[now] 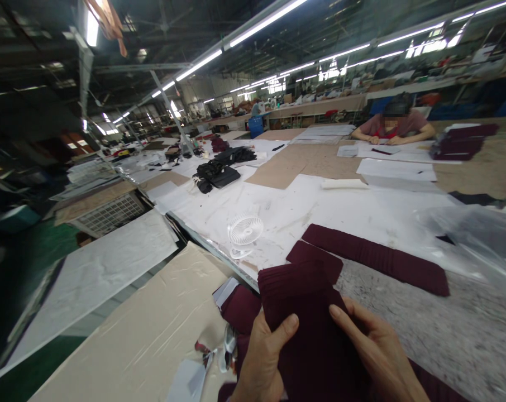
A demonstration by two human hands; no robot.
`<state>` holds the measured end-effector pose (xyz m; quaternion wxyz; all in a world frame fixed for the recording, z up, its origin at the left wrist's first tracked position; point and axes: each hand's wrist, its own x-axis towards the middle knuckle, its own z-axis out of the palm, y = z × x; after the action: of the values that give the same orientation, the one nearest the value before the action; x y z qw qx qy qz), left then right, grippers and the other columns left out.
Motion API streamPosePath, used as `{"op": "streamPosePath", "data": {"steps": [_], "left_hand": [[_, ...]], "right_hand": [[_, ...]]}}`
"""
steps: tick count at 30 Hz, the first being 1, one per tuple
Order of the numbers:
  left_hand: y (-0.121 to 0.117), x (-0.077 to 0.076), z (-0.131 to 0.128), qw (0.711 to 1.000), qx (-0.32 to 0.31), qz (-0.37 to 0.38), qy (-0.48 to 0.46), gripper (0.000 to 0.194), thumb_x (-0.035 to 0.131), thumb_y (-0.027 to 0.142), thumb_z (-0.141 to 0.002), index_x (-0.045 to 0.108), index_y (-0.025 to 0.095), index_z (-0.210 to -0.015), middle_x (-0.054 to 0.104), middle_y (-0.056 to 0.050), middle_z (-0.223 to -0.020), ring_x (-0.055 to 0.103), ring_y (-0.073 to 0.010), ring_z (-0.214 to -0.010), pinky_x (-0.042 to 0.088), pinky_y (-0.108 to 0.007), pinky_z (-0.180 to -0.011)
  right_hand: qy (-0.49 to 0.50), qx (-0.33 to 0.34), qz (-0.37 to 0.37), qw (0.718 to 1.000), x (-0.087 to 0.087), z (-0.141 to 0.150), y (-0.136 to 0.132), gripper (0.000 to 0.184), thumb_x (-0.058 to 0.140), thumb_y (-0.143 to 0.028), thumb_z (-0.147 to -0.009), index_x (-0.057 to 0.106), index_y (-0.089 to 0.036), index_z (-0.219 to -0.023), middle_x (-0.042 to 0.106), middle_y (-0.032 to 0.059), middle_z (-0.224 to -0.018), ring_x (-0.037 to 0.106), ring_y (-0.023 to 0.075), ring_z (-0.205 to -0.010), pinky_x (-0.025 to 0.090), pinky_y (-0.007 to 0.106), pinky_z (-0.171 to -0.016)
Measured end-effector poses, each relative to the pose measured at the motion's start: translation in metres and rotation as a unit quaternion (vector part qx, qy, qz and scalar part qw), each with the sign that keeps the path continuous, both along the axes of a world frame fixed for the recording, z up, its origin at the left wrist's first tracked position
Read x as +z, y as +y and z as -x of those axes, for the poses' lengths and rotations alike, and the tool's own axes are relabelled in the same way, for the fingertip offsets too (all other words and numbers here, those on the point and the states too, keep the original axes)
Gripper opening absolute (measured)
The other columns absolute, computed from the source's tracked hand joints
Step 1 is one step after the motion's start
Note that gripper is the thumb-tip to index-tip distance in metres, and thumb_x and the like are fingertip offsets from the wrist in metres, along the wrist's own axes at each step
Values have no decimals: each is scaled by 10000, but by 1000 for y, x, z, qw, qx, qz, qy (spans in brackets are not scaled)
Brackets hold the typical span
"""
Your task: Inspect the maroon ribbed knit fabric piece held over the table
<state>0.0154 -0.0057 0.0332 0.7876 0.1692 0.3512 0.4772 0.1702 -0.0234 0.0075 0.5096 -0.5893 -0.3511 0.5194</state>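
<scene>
The long desk (295, 206), covered in white paper, is edged at left by a cream sheet (152, 318). A dark maroon layered fabric stack (309, 340) is pinched at its sides by the fingers of the left hand (261, 357) and right hand (372, 346). Beyond it, a round white plastic fan (245, 230) and a long maroon fabric strip (376, 258) are placed.

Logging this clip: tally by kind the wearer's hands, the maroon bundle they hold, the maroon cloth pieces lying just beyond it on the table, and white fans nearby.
Wearer's hands: 2 (left hand, right hand)
Held maroon bundle: 1
Maroon cloth pieces beyond: 2 (long piece, short piece)
White fan: 1
Total: 6
</scene>
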Motion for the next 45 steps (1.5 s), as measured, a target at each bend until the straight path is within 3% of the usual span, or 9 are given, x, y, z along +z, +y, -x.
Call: {"op": "streamPosePath", "data": {"steps": [18,21,23,25,30,33,41,43,45], "left_hand": [[3,-1,-1,1000,9,-9,22,494,740,148,-667,631,177,-1148,753,-90,-958,665,-282,-991,457,-431,-969],[6,2,1,999,5,-22,38,465,740,154,-668,648,154,-1124,754,-100,-942,664,-287,-990,458,-430,-966],[7,5,4,999,-5,-31,34,455,746,156,-660,659,150,-1107,757,-102,-924,666,-291,-985,462,-434,-959],[7,8,6,999,-20,-37,29,426,746,148,-659,675,154,-1079,758,-101,-919,667,-289,-982,462,-431,-958],[5,9,9,998,-45,-37,30,344,735,145,-678,702,161,-1020,755,-99,-937,658,-283,-1004,455,-423,-968],[4,7,9,998,-48,-33,31,355,735,140,-678,697,164,-1030,754,-98,-943,655,-281,-1012,455,-422,-968],[2,6,3,998,-45,-32,30,366,739,134,-679,694,177,-1040,756,-83,-930,663,-258,-992,446,-401,-979],[2,7,3,998,-40,-32,39,367,739,142,-679,692,176,-1042,757,-81,-928,667,-255,-980,444,-397,-981],[2,7,3,998,-39,-36,43,363,743,160,-676,693,161,-1035,757,-89,-919,670,-264,-968,452,-407,-970]], "right_hand": [[-50,5,-19,999,-2,-2,2,311,644,-462,-756,552,-203,-612,549,-18,-641,525,146,-608,465,220,-537],[-29,5,-29,999,-3,-5,2,255,660,-468,-746,603,-244,-854,613,-12,-720,590,176,-673,516,269,-620],[-22,14,-44,999,0,-8,2,369,674,-448,-746,560,-293,-1060,624,-21,-743,601,175,-692,523,283,-654],[-17,34,-51,998,5,-11,3,412,684,-436,-746,540,-320,-1114,623,-28,-734,600,164,-684,514,266,-637],[125,59,-22,990,18,-11,5,299,724,-413,-720,598,-313,-973,677,-17,-852,638,166,-787,528,276,-700],[160,53,-39,985,18,-9,5,166,723,-367,-736,623,-259,-810,653,-37,-797,611,131,-743,507,241,-704],[84,12,-19,996,9,-8,7,238,705,-421,-735,586,-215,-728,607,-31,-722,565,123,-659,484,221,-592],[13,0,-29,999,6,-9,8,226,682,-427,-748,587,-224,-777,617,-6,-804,586,153,-710,504,262,-619],[-130,-10,-106,986,3,-11,11,193,660,-392,-767,617,-244,-882,609,43,-997,597,217,-890,519,348,-740]]}}
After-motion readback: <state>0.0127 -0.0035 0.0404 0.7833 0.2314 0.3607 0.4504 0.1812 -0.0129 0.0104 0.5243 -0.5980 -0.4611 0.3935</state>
